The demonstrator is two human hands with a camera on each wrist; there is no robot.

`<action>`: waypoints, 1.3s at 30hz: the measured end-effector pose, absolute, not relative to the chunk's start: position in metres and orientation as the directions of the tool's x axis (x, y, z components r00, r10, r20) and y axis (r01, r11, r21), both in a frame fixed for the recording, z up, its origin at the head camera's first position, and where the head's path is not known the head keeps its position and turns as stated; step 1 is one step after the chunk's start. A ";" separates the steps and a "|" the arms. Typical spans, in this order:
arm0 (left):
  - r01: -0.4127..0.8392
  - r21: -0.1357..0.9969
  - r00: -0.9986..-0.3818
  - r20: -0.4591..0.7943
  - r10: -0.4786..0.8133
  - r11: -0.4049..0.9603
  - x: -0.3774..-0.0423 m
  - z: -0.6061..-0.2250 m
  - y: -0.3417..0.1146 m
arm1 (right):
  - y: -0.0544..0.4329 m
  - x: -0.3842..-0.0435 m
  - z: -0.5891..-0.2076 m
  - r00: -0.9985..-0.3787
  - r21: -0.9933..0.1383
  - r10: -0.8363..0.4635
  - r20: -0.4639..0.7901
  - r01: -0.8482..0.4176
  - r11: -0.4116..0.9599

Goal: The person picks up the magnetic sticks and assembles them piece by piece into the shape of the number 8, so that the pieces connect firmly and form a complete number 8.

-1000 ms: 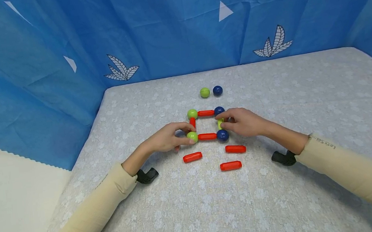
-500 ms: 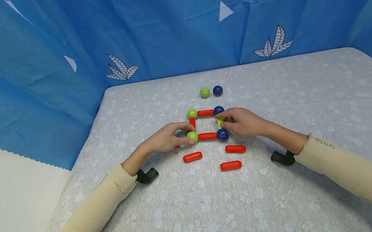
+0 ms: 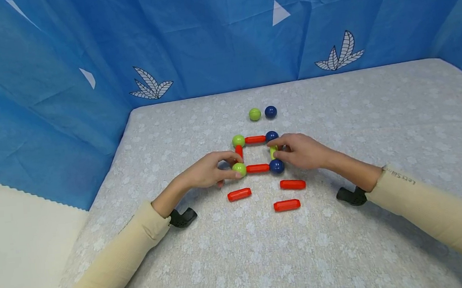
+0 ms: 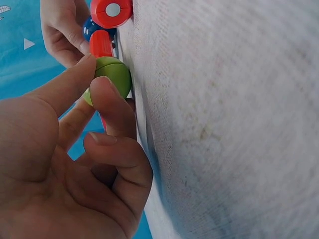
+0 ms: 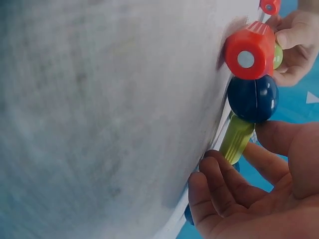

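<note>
A square of toy rods and balls lies on the table. My left hand (image 3: 210,170) pinches the green ball (image 4: 113,74) at its near left corner between thumb and fingers. Across the square, my right hand (image 3: 304,151) holds the yellow-green rod (image 5: 237,139) on the right side, its thumb beside the near navy ball (image 5: 253,98). Its index finger reaches toward the far navy ball (image 3: 271,136). Red rods form the other sides: the near rod (image 3: 258,168), the far rod (image 3: 255,139) and the left rod (image 3: 238,151). Another green ball (image 3: 238,141) marks the far left corner.
Loose red rods lie nearer me: a left one (image 3: 239,194), a right one (image 3: 292,184) and a front one (image 3: 287,205). Beyond the square sit a spare green ball (image 3: 255,114) and a spare navy ball (image 3: 270,112). A blue curtain (image 3: 221,38) hangs behind the table.
</note>
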State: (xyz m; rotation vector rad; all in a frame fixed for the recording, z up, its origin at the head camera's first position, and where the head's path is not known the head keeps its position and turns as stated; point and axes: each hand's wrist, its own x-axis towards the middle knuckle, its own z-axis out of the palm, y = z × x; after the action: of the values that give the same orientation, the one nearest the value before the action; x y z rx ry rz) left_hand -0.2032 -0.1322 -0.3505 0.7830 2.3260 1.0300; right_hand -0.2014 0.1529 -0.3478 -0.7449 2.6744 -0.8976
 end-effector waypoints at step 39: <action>0.420 0.696 -0.739 -0.111 0.665 0.582 -0.161 -0.341 -0.137 | 0.155 -0.172 -0.342 -0.822 -0.607 -0.568 -0.036 -0.433 0.666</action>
State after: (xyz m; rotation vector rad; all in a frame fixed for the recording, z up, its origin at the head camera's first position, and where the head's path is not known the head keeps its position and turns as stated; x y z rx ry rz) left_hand -0.1608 -0.1367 -0.3409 0.8788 2.4550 0.9430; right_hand -0.1724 0.1555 -0.3425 -0.8117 2.6592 -0.8841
